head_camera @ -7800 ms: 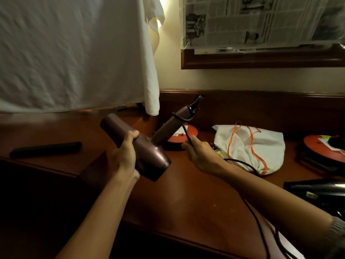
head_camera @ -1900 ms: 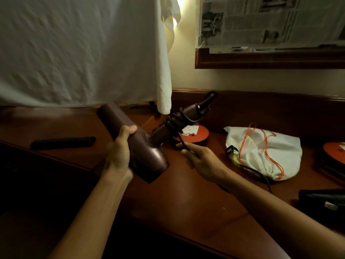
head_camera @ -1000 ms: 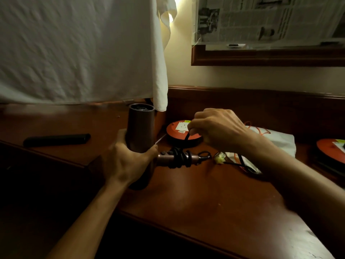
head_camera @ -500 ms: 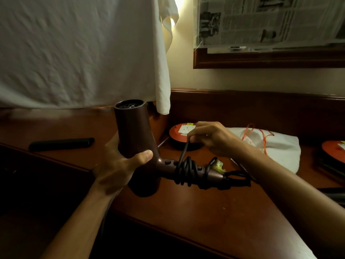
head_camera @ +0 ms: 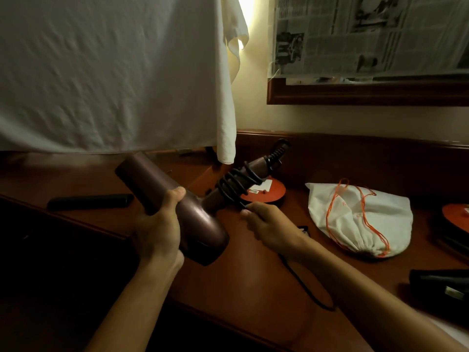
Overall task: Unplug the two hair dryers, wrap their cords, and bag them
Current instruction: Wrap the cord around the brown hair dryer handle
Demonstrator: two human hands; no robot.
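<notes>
Your left hand (head_camera: 158, 231) grips the barrel of the brown dryer (head_camera: 175, 212), fingers curled round it, and holds it in the air above the bench (head_camera: 253, 288). The barrel slants from upper left to lower right, and the handle points up and to the right, toward the wall. The cord (head_camera: 236, 185) lies in several black turns round the middle of the handle. Your right hand (head_camera: 270, 228) pinches the cord just below those turns, close to where handle meets barrel. The loose length of cord runs down under your right forearm and curves across the bench toward the near edge. The plug end is not clearly visible. A white bag (head_camera: 360, 219) with an orange drawstring lies on the bench to the right, well apart from the dryer, its gathered mouth turned toward you. A second, black dryer (head_camera: 441, 288) lies at the right edge of the view, only partly in frame; you cannot tell how its cord lies. An orange disc (head_camera: 266, 193) sits on the bench behind the handle, and another shows at the far right. A black bar (head_camera: 90, 201) lies on the bench to the left. A white sheet (head_camera: 114, 72) hangs above it, and newspaper (head_camera: 368, 34) covers a framed panel on the wall.
</notes>
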